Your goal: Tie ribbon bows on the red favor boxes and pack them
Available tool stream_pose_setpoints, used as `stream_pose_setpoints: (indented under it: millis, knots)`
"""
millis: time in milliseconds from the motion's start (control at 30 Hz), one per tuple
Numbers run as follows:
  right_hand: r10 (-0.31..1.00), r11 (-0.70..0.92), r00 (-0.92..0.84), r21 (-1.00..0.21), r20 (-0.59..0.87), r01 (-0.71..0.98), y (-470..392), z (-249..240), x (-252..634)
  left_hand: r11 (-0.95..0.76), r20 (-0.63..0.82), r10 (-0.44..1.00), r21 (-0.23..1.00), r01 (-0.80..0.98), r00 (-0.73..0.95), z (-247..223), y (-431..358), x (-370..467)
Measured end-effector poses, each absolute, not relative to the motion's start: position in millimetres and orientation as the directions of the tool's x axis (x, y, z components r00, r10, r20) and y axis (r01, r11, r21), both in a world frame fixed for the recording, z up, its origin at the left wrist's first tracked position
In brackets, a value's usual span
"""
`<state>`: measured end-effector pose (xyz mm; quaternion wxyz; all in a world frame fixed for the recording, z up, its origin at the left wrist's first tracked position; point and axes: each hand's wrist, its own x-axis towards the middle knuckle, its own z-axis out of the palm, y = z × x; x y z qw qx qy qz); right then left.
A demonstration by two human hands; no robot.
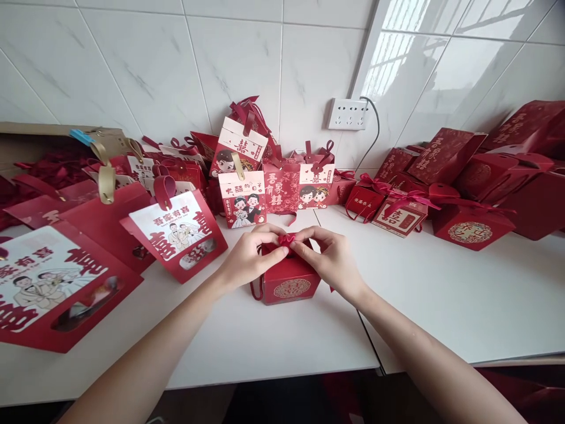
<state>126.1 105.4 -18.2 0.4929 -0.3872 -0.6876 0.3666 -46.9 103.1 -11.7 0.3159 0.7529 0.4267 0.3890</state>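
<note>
A small red gift box with a round gold emblem on its front stands upright on the white table. On its top sits a red ribbon, gathered into a knot or bow. My left hand pinches the ribbon from the left, thumb and forefinger closed. From the right, my right hand pinches the same ribbon with its thumb and fingertips. The fingers partly cover the box top. A dark red cord hangs at the box's left side.
Red and white wedding gift bags stand at the left. More decorated boxes line the wall behind. Ribboned boxes are stacked at the right. A white power strip with a cable is on the tiled wall. A seam divides the tabletop.
</note>
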Motion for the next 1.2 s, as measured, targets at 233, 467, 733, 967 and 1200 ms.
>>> stream_pose_setpoints:
  millis: [233, 467, 733, 967, 1200]
  knots:
    - [0.866, 0.483, -0.270, -0.845, 0.421, 0.229, 106.4, -16.7, 126.5, -0.412, 0.306, 0.895, 0.848, 0.334, 0.325, -12.8, 103.8, -45.3]
    - [0.711, 0.701, -0.349, -0.655, 0.610, 0.282, 107.3, -16.7, 135.2, -0.327, 0.268, 0.923, 0.924, 0.198, 0.275, -18.3, 106.1, -46.0]
    - [0.596, 0.803, -0.491, -0.456, 0.635, 0.383, 108.8, -11.6, 144.1, -0.251, 0.203, 0.928, 0.960, 0.121, 0.314, -15.7, 104.3, -45.4]
    - [0.519, 0.851, -0.517, -0.352, 0.681, 0.391, 109.2, -10.5, 144.7, -0.307, 0.230, 0.924, 0.923, 0.233, 0.305, -14.7, 105.5, -47.5]
    - [0.487, 0.858, -0.531, -0.266, 0.694, 0.439, 116.6, -3.1, 158.1, -0.406, 0.345, 0.914, 0.766, 0.499, 0.215, -3.8, 104.2, -54.8]
